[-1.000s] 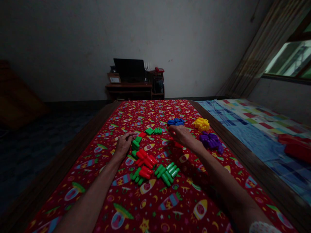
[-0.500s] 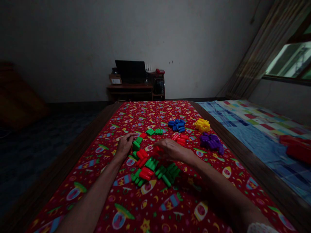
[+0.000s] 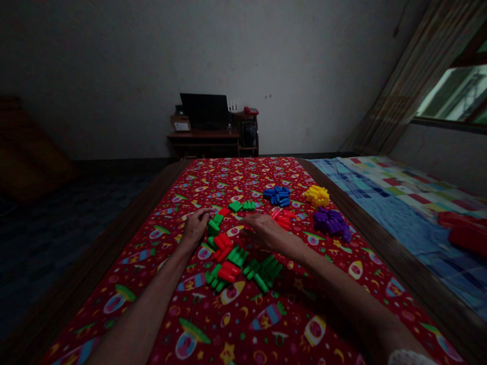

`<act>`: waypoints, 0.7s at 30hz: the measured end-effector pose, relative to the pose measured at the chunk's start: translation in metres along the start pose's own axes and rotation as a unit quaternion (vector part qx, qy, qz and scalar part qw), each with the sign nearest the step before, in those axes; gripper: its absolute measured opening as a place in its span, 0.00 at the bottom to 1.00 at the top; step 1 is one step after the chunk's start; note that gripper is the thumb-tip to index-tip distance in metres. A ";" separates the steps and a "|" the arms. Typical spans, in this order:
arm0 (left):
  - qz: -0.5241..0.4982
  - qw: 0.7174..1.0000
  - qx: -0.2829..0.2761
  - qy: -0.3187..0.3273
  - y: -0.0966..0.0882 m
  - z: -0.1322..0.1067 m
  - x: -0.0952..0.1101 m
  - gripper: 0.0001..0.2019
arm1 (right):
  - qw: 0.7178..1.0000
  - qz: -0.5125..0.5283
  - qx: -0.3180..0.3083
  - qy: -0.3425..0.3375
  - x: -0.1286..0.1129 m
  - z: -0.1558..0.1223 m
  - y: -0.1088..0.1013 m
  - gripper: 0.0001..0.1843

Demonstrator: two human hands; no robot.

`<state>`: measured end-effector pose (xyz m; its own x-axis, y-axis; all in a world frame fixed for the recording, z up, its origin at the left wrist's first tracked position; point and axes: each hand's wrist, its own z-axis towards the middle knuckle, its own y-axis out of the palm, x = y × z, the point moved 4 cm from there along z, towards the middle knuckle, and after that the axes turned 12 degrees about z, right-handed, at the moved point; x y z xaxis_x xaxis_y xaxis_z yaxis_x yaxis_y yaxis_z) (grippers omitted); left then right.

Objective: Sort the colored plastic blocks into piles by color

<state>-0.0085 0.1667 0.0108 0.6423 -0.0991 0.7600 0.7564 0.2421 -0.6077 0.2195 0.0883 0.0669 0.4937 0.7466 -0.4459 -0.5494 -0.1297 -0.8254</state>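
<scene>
Several green and red plastic building blocks lie in a loose curve in front of me. My left hand [image 3: 195, 226] rests on the cloth at the left of the curve, fingers stretched toward a green block [image 3: 213, 227] and a red block [image 3: 224, 212]. My right hand [image 3: 265, 231] hovers over the cloth right of the curve, fingers bent downward; what they hold, if anything, is hidden. Red blocks [image 3: 283, 218] lie just behind it. Nearer me are joined red blocks [image 3: 229, 271] and a group of green blocks [image 3: 268, 271].
Piles of blue blocks [image 3: 277, 195], yellow blocks [image 3: 317, 196] and purple blocks [image 3: 331, 223] sit at the right on the red patterned cloth [image 3: 182, 317]. A desk with a monitor [image 3: 204, 110] stands by the wall. A bed [image 3: 365, 195] adjoins the table's right edge.
My right hand has shifted and turned slightly; the red block that showed under its fingers is no longer visible. My left hand and the blocks around it look unmoved.
</scene>
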 end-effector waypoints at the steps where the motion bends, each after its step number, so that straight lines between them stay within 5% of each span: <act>1: 0.000 1.000 -0.001 0.002 0.000 0.000 0.000 0.20 | 1.000 0.019 -0.015 -0.011 -0.009 0.003 0.010 0.11; 6: -0.018 1.000 -0.006 0.003 0.002 0.000 -0.002 0.20 | 1.000 0.004 -0.008 -0.009 -0.030 0.020 0.056 0.12; 9: -0.014 1.000 -0.001 0.004 0.001 0.000 -0.001 0.20 | 0.999 0.042 -0.022 -0.007 -0.023 0.024 0.063 0.10; 14: -0.003 1.000 -0.001 0.011 0.002 0.002 -0.003 0.21 | 0.997 0.066 -0.001 0.048 -0.005 0.015 0.021 0.25; 21: -0.009 1.000 0.010 0.013 0.003 0.003 -0.005 0.21 | 0.965 -0.133 0.062 0.216 0.037 -0.039 -0.054 0.14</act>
<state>-0.0099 0.1711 0.0063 0.6318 -0.1296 0.7643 0.7656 0.2586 -0.5891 0.2931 0.0974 0.0817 0.8485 0.3976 -0.3492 -0.4282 0.1282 -0.8945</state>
